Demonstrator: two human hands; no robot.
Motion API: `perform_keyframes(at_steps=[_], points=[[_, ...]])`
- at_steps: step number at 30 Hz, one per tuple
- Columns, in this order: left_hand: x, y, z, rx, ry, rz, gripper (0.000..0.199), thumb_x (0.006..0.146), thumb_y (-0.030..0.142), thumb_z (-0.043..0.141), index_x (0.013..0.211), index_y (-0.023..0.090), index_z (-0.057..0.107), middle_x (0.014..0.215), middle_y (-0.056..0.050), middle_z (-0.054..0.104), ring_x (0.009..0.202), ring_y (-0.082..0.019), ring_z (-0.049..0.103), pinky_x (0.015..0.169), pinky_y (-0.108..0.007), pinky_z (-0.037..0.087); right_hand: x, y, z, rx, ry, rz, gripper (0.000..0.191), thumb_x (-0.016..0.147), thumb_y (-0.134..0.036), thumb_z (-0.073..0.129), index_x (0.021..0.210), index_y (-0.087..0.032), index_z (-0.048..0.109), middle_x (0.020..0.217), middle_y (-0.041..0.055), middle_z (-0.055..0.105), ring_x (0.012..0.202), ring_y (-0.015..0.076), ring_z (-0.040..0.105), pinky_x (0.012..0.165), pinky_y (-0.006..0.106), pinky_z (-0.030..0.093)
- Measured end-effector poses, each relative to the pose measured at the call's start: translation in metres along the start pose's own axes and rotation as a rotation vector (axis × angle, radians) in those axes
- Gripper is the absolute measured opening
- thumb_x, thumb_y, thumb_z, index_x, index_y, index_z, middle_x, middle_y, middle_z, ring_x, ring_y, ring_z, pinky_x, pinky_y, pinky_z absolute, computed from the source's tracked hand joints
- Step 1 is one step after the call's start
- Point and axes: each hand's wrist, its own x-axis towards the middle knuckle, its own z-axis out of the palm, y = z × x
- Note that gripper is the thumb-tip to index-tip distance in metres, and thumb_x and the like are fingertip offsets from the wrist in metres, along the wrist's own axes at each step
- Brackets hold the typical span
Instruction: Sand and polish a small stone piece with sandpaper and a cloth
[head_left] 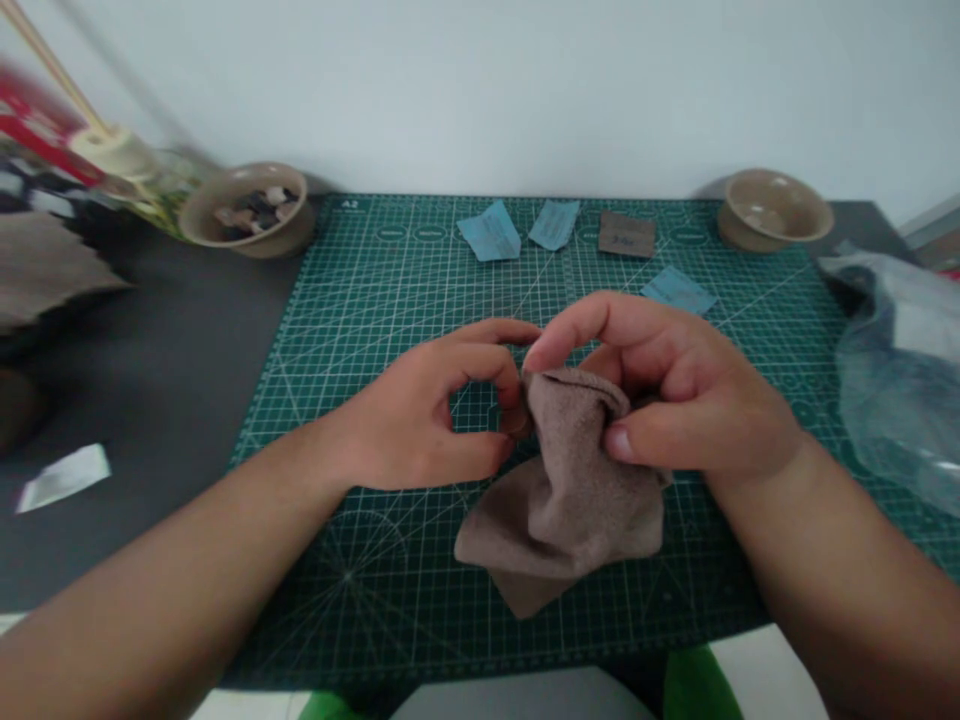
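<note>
Cloth (581, 490) hangs from your right hand (697, 385), whose fingers pinch its folded top edge; your left hand (420, 415) curls at its left side, grip unclear.

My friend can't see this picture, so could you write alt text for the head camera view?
A person's right hand grips a bunched brown cloth over a green gridded mat, with the left hand at the cloth's edge. Farther back are three blue scraps, one brown scrap and two bowls.

Taupe cloth (577, 500), soft-surfaced, one; upper edge folded and bunched, lower corners hanging, over green cutting mat (390, 290).
</note>
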Motion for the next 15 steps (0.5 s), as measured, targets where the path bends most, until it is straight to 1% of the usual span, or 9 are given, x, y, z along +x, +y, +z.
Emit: perform_keyframes(at_steps=[1, 3, 5, 7, 8, 10, 13, 15], points=[[0.001, -0.001, 0.001, -0.03, -0.047, 0.005, 0.01, 0.071, 0.011, 0.069, 0.078, 0.017, 0.065, 0.113, -0.006, 0.07, 0.106, -0.023, 0.067, 0.091, -0.036, 0.059, 0.0, 0.0, -0.001, -0.005, 0.012, -0.005, 0.049, 0.074, -0.002, 0.059, 0.119, -0.02, 0.061, 0.073, -0.006, 0.067, 0.05, 0.0056, 0.056, 0.045, 0.012, 0.042], [0.001, -0.001, 0.003, -0.145, -0.124, -0.001, 0.009, 0.073, 0.013, 0.07, 0.078, 0.017, 0.064, 0.099, -0.004, 0.071, 0.094, -0.021, 0.069, 0.082, -0.033, 0.061, 0.0, 0.002, -0.003, 0.001, 0.012, -0.035, 0.048, 0.075, -0.007, 0.063, 0.121, -0.02, 0.06, 0.077, -0.004, 0.069, 0.058, 0.0085, 0.063, 0.05, 0.014, 0.047], [0.0, 0.0, 0.005, -0.283, -0.154, -0.037, 0.009, 0.074, 0.015, 0.069, 0.081, 0.017, 0.063, 0.088, -0.003, 0.069, 0.085, -0.019, 0.069, 0.075, -0.031, 0.061, 0.001, 0.003, -0.004, -0.003, 0.003, -0.049, 0.049, 0.077, -0.011, 0.064, 0.125, -0.019, 0.058, 0.081, -0.0021, 0.071, 0.063, 0.0099, 0.066, 0.053, 0.014, 0.048], [-0.002, 0.002, 0.005, -0.417, -0.156, -0.082, 0.01, 0.075, 0.017, 0.069, 0.082, 0.018, 0.063, 0.08, -0.002, 0.067, 0.075, -0.017, 0.066, 0.066, -0.028, 0.059, 0.002, 0.004, -0.004, -0.018, -0.004, -0.058, 0.051, 0.078, -0.013, 0.066, 0.128, -0.018, 0.056, 0.082, -0.0017, 0.071, 0.062, 0.0087, 0.065, 0.053, 0.013, 0.047], [-0.004, 0.003, 0.004, -0.478, -0.135, -0.099, 0.01, 0.076, 0.018, 0.071, 0.081, 0.018, 0.063, 0.077, -0.001, 0.066, 0.071, -0.016, 0.064, 0.061, -0.026, 0.057, 0.002, 0.004, -0.003, -0.028, 0.002, -0.065, 0.052, 0.079, -0.014, 0.067, 0.129, -0.017, 0.055, 0.081, -0.0022, 0.07, 0.061, 0.0079, 0.064, 0.053, 0.013, 0.046], [-0.006, 0.005, -0.001, -0.577, -0.038, -0.127, 0.015, 0.075, 0.021, 0.076, 0.078, 0.018, 0.062, 0.071, 0.0, 0.063, 0.063, -0.012, 0.059, 0.053, -0.022, 0.051, 0.002, 0.004, -0.003, -0.058, 0.048, -0.086, 0.054, 0.08, -0.018, 0.069, 0.131, -0.019, 0.054, 0.08, -0.0038, 0.069, 0.06, 0.0075, 0.063, 0.053, 0.013, 0.046], [-0.007, 0.006, -0.013, -0.677, 0.169, -0.125, 0.02, 0.075, 0.026, 0.081, 0.081, 0.017, 0.065, 0.062, 0.003, 0.056, 0.051, -0.008, 0.05, 0.044, -0.02, 0.044, 0.005, 0.005, -0.005, -0.155, 0.178, -0.084, 0.055, 0.083, -0.027, 0.071, 0.134, -0.024, 0.052, 0.08, -0.005, 0.068, 0.063, 0.0106, 0.065, 0.055, 0.017, 0.049], [-0.006, 0.005, -0.02, -0.654, 0.283, -0.08, 0.019, 0.076, 0.026, 0.081, 0.084, 0.017, 0.067, 0.063, 0.003, 0.058, 0.051, -0.01, 0.053, 0.044, -0.022, 0.046, 0.009, 0.008, -0.009, -0.296, 0.293, -0.063, 0.057, 0.083, -0.034, 0.072, 0.136, -0.025, 0.051, 0.085, -0.0027, 0.069, 0.071, 0.0148, 0.068, 0.058, 0.022, 0.052]])
